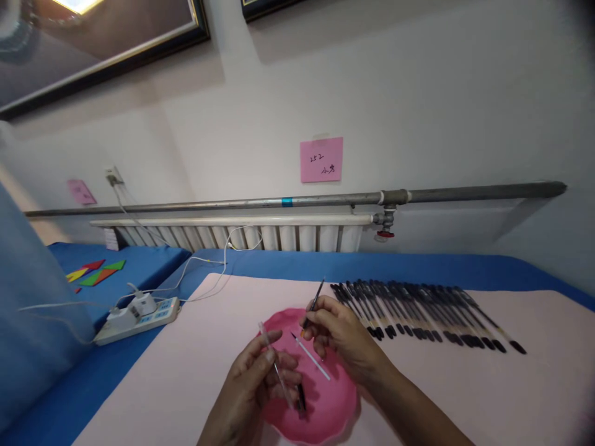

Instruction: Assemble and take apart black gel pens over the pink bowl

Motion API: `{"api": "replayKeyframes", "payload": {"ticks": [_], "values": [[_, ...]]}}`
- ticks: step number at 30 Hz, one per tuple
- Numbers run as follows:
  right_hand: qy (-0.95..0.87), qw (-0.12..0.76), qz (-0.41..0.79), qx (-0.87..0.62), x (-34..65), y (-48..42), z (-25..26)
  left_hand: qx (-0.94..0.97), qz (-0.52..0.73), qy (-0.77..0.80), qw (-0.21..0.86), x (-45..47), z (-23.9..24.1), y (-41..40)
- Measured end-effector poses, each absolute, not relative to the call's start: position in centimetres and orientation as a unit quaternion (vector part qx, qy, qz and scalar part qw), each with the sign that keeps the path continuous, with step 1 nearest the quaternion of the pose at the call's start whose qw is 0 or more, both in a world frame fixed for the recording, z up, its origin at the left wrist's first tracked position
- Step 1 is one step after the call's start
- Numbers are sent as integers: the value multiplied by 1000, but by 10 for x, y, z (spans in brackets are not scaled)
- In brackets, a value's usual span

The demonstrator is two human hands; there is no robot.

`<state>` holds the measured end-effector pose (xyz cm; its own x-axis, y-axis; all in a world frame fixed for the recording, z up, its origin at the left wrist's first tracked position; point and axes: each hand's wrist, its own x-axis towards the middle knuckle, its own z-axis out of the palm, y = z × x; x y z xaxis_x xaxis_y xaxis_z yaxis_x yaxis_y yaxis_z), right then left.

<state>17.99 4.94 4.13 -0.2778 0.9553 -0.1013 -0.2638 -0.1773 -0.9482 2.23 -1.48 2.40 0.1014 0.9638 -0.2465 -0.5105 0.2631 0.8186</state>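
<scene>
Pinching with the left hand, thumb against forefinger and other fingers loosely curled, on a slim, clear plastic tube tilted over the plate. Gripping with the right hand, fingertips drawn together, on a thin dark rod tapering at its upper end. Close under both, a round pink plate with a smooth surface and wavy rim. Within its outline, a straight white stick with a dark pointed tip. By the left fingers, a short black piece; cannot tell whether held or resting. Underneath, a matte pale-pink sheet. To the right, laid side by side, a row of slender black-ended pens. Beyond, a smooth blue table covering, then a ribbed white radiator below a dull grey metal pipe.
</scene>
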Motion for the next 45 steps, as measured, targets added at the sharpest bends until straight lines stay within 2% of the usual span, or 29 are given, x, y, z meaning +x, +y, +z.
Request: {"api": "replayKeyframes", "payload": {"ticks": [12,18,22,28,35,45], "values": [[-408,517,654,-374,178,47,44,293,525,364,712,23,21,-17],[-420,504,660,-366,179,48,38,177,667,383,615,12,24,-7],[-432,482,658,-385,174,45,36,103,713,385,577,5,27,-3],[-422,490,661,-381,168,40,33,84,713,359,596,5,23,-2],[-380,558,654,-341,163,38,34,23,712,337,616,9,19,0],[-361,592,662,-285,158,33,31,-43,705,321,631,10,18,0]]}}
